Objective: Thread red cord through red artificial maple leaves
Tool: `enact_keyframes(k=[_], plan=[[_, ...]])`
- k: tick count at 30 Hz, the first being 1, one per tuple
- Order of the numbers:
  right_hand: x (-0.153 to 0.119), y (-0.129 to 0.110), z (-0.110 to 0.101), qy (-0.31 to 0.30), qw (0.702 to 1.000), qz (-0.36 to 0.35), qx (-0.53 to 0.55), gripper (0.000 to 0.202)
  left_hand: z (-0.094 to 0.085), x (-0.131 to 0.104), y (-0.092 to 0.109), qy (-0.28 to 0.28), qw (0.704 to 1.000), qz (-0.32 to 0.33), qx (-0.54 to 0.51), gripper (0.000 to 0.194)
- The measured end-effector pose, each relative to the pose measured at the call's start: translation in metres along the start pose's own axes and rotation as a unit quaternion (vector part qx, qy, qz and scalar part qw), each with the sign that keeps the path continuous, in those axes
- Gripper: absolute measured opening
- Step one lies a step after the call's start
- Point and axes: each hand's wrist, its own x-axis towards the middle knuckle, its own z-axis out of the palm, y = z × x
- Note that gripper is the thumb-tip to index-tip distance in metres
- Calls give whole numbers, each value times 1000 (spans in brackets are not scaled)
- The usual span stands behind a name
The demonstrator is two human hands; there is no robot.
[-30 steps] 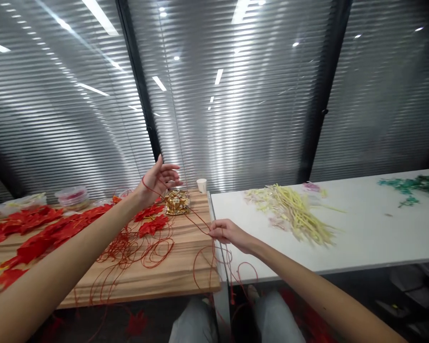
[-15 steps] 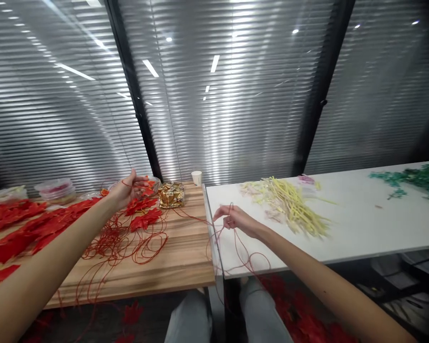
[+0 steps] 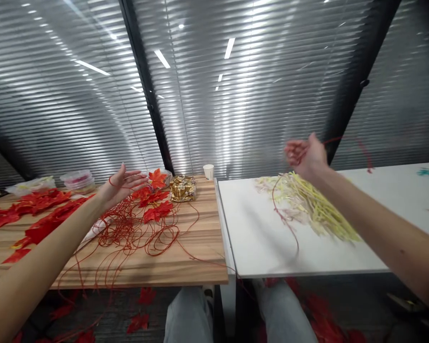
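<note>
My left hand (image 3: pixel 125 183) is held palm up above a tangle of red cord (image 3: pixel 119 228) on the wooden table, fingers stretched apart. A thin red strand loops around the base of its thumb. My right hand (image 3: pixel 307 155), smeared by motion, is raised over the white table, its fingers curled around a red cord (image 3: pixel 286 219). One part of that cord dangles below the hand, and another trails out to the right. Red artificial maple leaves (image 3: pixel 158 212) lie just beyond the tangle, beside the left hand.
A gold foil packet (image 3: pixel 183 189) and a paper cup (image 3: pixel 209 171) stand at the back of the wooden table (image 3: pixel 203 238). Plastic tubs (image 3: pixel 77 182) sit to the left. Yellow strips (image 3: pixel 321 209) are heaped on the white table (image 3: pixel 250 238). More red leaves (image 3: pixel 138 322) lie on the floor.
My right hand has swung up and to the right from the table joint, carrying red cord with it. My left hand stays over the tangle, its fingers more spread. The view has shifted left.
</note>
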Motion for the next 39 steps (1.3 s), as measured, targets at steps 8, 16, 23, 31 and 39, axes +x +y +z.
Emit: enact_keyframes(k=[8,16,23,31,39], plan=[[63,-66,41,29,965,-184,-184,68,53,-14,42,-67,993,51,81,39],[-44,68,81,-434,692,-34,-576,47,82,-93,9,-81,973,49,211,36],[-146,49,141,-532,683,-241,-439,24,100,-158,-7,-88,902,92,413,29],[-200,58,173,-550,667,-315,-391,23,84,-173,-25,-163,794,188,555,22],[-200,92,202,-536,608,-439,-388,15,37,-200,-49,-179,751,219,596,21]])
